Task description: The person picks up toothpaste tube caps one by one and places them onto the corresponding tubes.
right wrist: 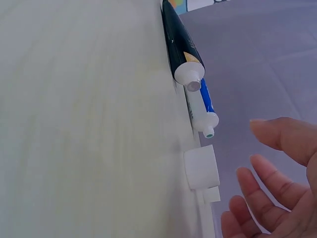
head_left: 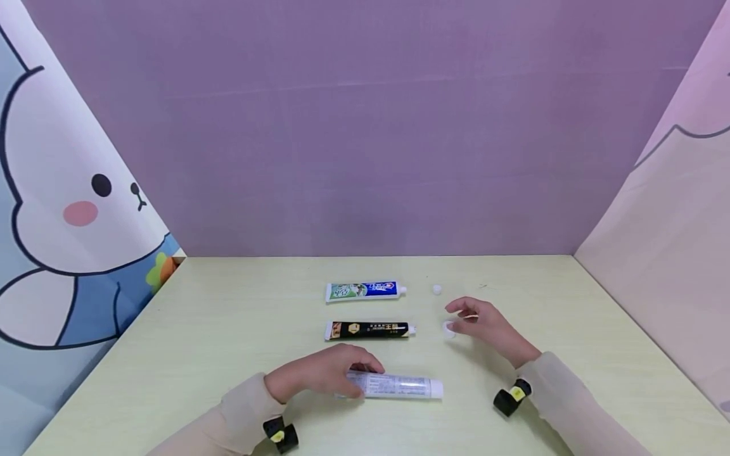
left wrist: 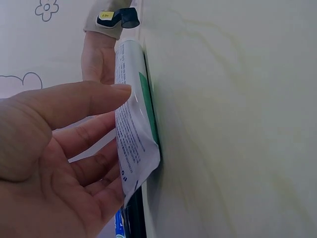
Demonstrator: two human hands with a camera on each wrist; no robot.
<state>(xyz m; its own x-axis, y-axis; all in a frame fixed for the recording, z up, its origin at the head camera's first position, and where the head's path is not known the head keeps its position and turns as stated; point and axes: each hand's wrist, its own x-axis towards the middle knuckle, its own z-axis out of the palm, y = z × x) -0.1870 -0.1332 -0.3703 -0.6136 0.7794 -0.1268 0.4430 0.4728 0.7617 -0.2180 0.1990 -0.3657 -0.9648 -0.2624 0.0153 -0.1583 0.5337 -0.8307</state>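
Observation:
A white toothpaste tube (head_left: 399,386) with its white cap on lies nearest to me. My left hand (head_left: 331,372) holds it by the left end; in the left wrist view the thumb (left wrist: 94,101) crosses the tube (left wrist: 131,114) with the other fingers behind it. My right hand (head_left: 485,326) hovers beside a loose white cap (head_left: 448,329). Its fingers (right wrist: 265,198) are spread, apart from that cap (right wrist: 201,167). Farther back are an uncapped black toothpaste tube (head_left: 371,330) and an uncapped blue and green toothpaste tube (head_left: 364,291).
A smaller white cap (head_left: 437,289) sits to the right of the blue and green tube. The pale wooden table (head_left: 228,304) ends at a purple backdrop (head_left: 365,126). Printed cloth panels (head_left: 68,190) stand at both sides.

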